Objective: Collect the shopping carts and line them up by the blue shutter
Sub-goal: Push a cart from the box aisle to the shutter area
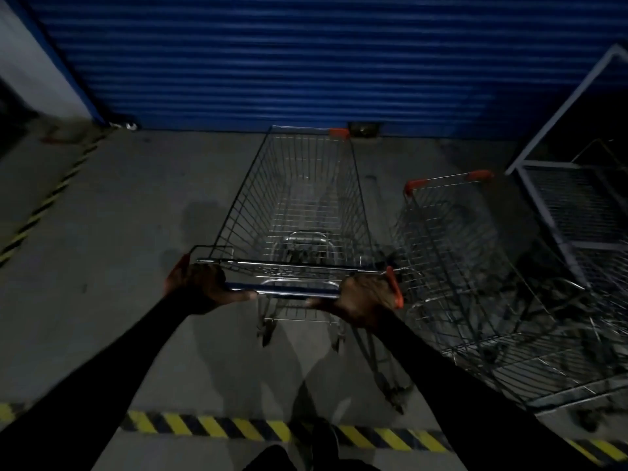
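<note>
A wire shopping cart [299, 198] with orange corner caps stands in front of me, its nose close to the blue shutter [306, 56]. My left hand [200, 285] grips the left end of its blue handle bar. My right hand [363, 300] grips the right end. A second cart [452, 253] is parked just to the right, also nose toward the shutter, almost touching the first one's side. The scene is dim.
A white metal frame rack [560, 185] stands at the far right behind the second cart. Yellow-and-black hazard tape [258, 430] crosses the concrete floor near my feet, and another strip [51, 195] runs along the left. A white wall [30, 69] borders the shutter's left edge.
</note>
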`<state>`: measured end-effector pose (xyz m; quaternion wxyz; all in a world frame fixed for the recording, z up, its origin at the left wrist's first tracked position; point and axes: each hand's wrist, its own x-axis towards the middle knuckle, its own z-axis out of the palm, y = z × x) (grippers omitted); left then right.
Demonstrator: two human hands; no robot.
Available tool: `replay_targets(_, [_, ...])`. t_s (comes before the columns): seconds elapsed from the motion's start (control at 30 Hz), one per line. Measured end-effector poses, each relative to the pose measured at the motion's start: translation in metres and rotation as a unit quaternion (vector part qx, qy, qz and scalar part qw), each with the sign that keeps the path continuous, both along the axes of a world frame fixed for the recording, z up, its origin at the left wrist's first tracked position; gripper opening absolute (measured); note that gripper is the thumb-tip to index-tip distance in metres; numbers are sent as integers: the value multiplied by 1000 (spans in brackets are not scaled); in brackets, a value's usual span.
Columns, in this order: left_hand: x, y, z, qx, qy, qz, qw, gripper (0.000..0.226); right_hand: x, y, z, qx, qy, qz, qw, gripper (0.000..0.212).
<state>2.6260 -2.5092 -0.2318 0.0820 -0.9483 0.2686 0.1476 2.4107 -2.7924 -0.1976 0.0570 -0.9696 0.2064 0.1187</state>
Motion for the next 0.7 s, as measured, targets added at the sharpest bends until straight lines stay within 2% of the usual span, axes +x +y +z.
replay_targets(0.07, [-10,-10,22,62,-1,-19,998,107,1,1,3,-14,5,-3,1000,124])
replay_targets(0.1, [-13,-13,29,66,5,-22,998,108,2,2,-1,-15,6,-4,1000,123])
replay_targets(0.17, [-14,-13,35,56,22,-30,998,111,3,4,0,21,-2,-12,1000,116])
replay_targets(0.27, [-11,-6,34,9,29,-40,999,114,-1,10,7,80,-20,-27,996,91])
replay_targets(0.33, [-12,-3,30,1,11,-58,998,119,-3,16,12,88,-20,-57,994,86])
replay_targets(0.4, [-18,3,25,-36,-37,-81,995,110,-4,24,10,81,-27,-87,993,85])
replay_targets(0.5, [-33,19,11,-153,-118,-114,974,77,-8,43,9,26,-39,-101,994,96])
replay_targets(0.57, [-42,32,1,-221,-132,-139,956,57,-14,57,-3,-14,-93,-108,990,86])
replay_targets(0.7, [-68,47,4,-270,-89,-174,943,68,-41,83,-17,-41,-137,-154,978,74])
